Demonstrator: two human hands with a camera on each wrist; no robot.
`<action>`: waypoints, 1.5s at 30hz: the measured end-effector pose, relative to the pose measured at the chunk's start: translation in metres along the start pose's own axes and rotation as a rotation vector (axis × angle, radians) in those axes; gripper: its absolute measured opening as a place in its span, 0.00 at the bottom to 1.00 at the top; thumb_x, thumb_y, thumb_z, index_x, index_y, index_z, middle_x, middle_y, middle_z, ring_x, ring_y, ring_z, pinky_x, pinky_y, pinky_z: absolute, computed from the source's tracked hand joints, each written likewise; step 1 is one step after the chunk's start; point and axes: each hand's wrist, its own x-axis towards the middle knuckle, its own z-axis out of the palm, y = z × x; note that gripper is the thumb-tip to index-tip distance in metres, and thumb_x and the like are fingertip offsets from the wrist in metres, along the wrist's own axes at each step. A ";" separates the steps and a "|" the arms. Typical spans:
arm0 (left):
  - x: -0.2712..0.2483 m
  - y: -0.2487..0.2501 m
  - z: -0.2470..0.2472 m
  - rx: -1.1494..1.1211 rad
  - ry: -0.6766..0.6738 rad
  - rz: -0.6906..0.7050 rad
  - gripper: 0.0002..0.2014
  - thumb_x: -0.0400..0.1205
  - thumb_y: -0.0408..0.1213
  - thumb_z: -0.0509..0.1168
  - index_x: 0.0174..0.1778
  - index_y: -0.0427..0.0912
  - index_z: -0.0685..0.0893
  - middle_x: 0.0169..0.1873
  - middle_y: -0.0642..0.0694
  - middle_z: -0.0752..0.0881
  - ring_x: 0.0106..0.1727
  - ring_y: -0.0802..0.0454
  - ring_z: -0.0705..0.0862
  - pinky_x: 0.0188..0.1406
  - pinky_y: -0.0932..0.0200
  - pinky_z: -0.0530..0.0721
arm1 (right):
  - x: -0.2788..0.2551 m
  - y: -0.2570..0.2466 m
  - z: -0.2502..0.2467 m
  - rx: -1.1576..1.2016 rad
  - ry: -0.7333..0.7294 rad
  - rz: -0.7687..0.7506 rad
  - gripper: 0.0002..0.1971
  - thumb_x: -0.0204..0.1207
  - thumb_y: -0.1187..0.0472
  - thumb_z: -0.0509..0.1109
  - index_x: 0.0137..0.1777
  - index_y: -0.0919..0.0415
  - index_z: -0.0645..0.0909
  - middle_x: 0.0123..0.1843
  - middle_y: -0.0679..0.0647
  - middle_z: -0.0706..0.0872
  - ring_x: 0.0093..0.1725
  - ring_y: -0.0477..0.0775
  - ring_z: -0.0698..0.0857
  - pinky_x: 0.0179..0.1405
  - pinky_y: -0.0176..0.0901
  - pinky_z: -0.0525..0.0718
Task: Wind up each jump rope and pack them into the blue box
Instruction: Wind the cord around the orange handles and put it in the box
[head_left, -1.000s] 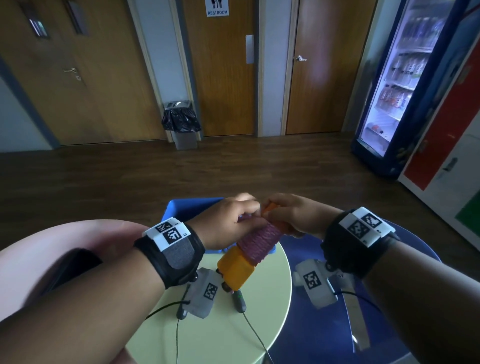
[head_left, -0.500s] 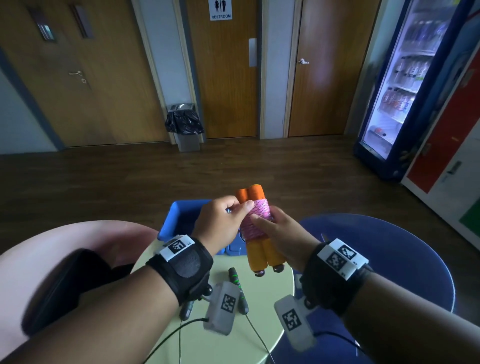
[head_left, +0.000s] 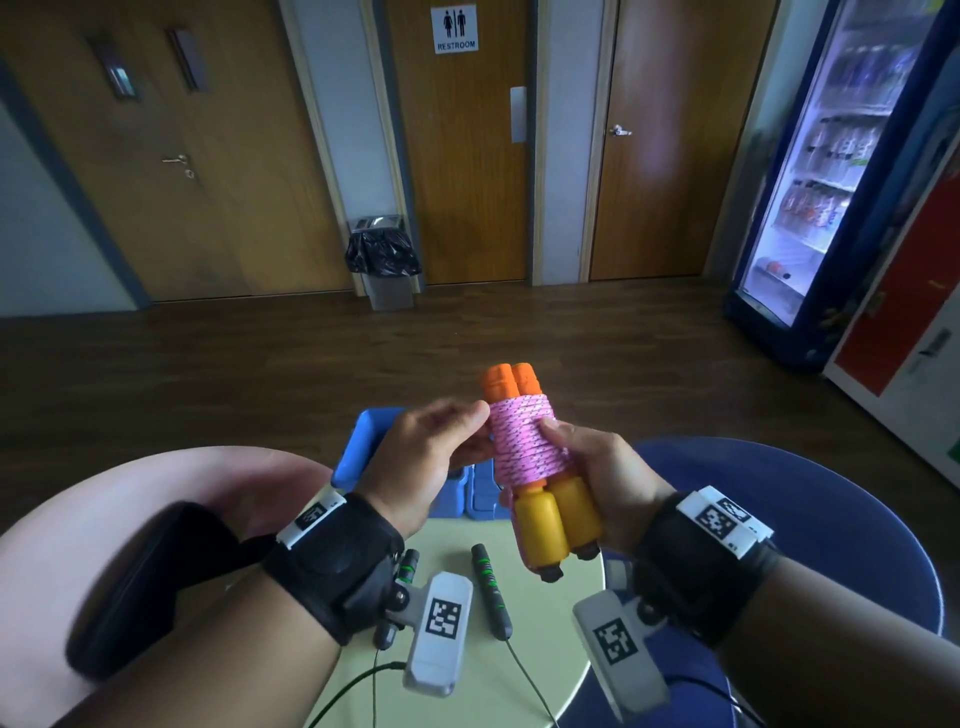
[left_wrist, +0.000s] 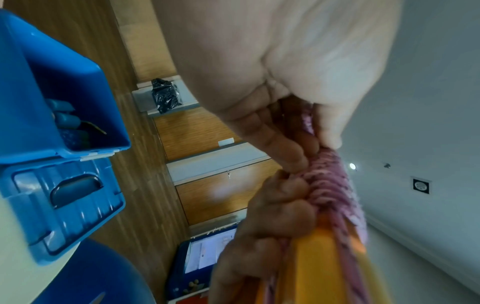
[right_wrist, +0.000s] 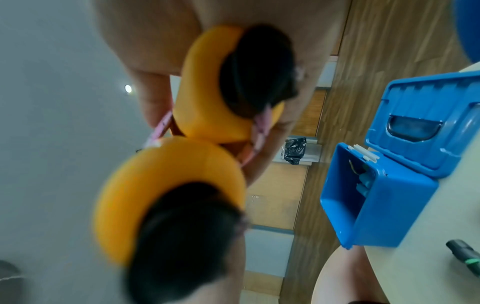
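A jump rope with two orange and yellow handles (head_left: 550, 525) side by side, pink cord (head_left: 524, 441) wound tightly round them, is held upright above the table. My right hand (head_left: 597, 467) grips the bundle from the right, thumb on the cord. My left hand (head_left: 431, 441) pinches the cord on the left side. The yellow handle ends (right_wrist: 182, 185) fill the right wrist view. The blue box (left_wrist: 46, 98) stands open behind the bundle, with blue handles of another rope inside. A black and green rope's handles (head_left: 491, 587) lie on the table.
The round pale green table (head_left: 540, 649) is small. A pink chair (head_left: 104, 499) stands left, a blue chair (head_left: 805, 499) right. The box lid (right_wrist: 426, 127) lies open on the table. A bin (head_left: 387, 265) and a drinks fridge (head_left: 821, 171) stand far off.
The bundle has swung from slanting to upright and risen. Both hands have shifted to hold its wound middle.
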 end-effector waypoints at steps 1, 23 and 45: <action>-0.002 0.002 0.002 -0.042 -0.018 -0.007 0.11 0.78 0.37 0.72 0.29 0.47 0.91 0.31 0.49 0.89 0.33 0.54 0.87 0.37 0.60 0.84 | 0.001 0.002 0.001 0.023 -0.022 0.005 0.21 0.77 0.50 0.67 0.56 0.69 0.85 0.46 0.69 0.87 0.38 0.64 0.88 0.36 0.51 0.88; 0.010 -0.004 0.026 0.351 0.074 0.272 0.19 0.75 0.56 0.71 0.27 0.47 0.77 0.25 0.54 0.77 0.31 0.55 0.76 0.32 0.58 0.74 | 0.007 -0.001 0.012 -0.250 0.230 -0.054 0.24 0.89 0.44 0.55 0.58 0.62 0.85 0.44 0.62 0.89 0.47 0.63 0.84 0.58 0.64 0.83; 0.007 -0.007 0.022 0.299 0.135 0.242 0.07 0.83 0.37 0.70 0.42 0.54 0.84 0.40 0.56 0.87 0.44 0.53 0.85 0.45 0.46 0.86 | 0.020 0.002 0.010 -0.334 0.265 -0.107 0.21 0.89 0.43 0.49 0.61 0.53 0.79 0.54 0.75 0.87 0.42 0.67 0.87 0.52 0.70 0.87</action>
